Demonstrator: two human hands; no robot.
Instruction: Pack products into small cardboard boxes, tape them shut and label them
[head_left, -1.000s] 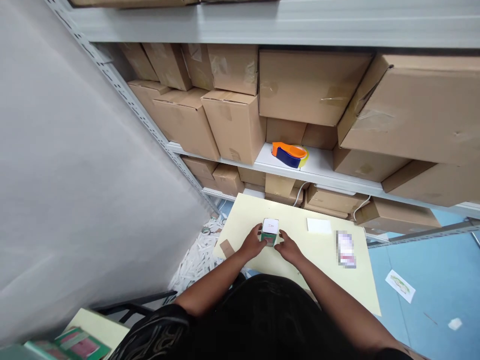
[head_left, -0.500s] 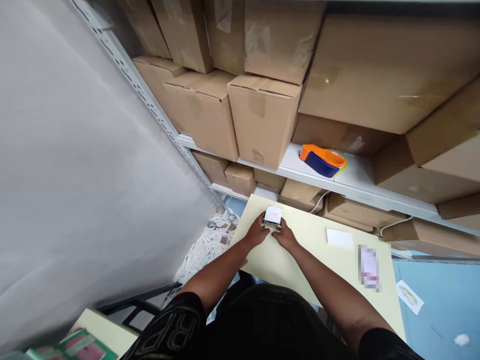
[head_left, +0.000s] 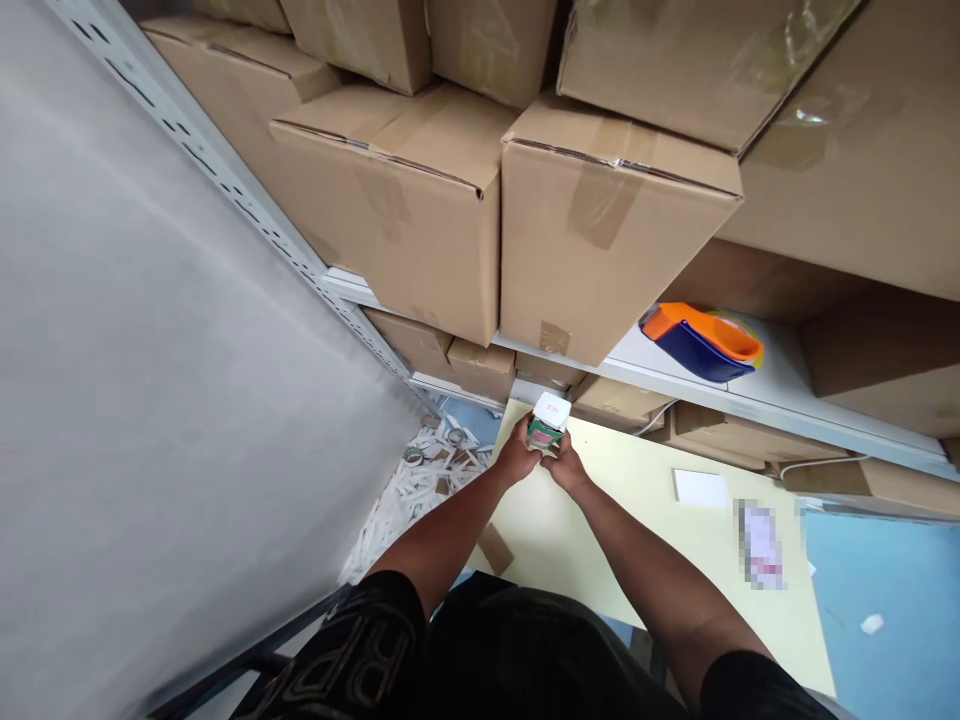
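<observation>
Near the far left end of the pale yellow table (head_left: 630, 520), my two hands hold a small box (head_left: 548, 424) between them. Its top is white with a small red mark, and the side facing me is green and pink. My left hand (head_left: 517, 456) wraps its left side, fingers closed. On the right side, my right hand (head_left: 565, 463) grips it the same way. Both thumbs come near each other at the lower front of the box. The fingertips behind it are hidden.
Shelves with cardboard boxes (head_left: 600, 230) rise behind the table. An orange and blue tape dispenser (head_left: 701, 342) lies on one shelf. A white flat piece (head_left: 701, 488) and a blurred-out item (head_left: 761, 545) lie on the table's right. Paper strips (head_left: 405, 500) litter the floor at left.
The box has tipped, so its green and pink side shows more. Both hands still hold it. The view has shifted closer to the shelves.
</observation>
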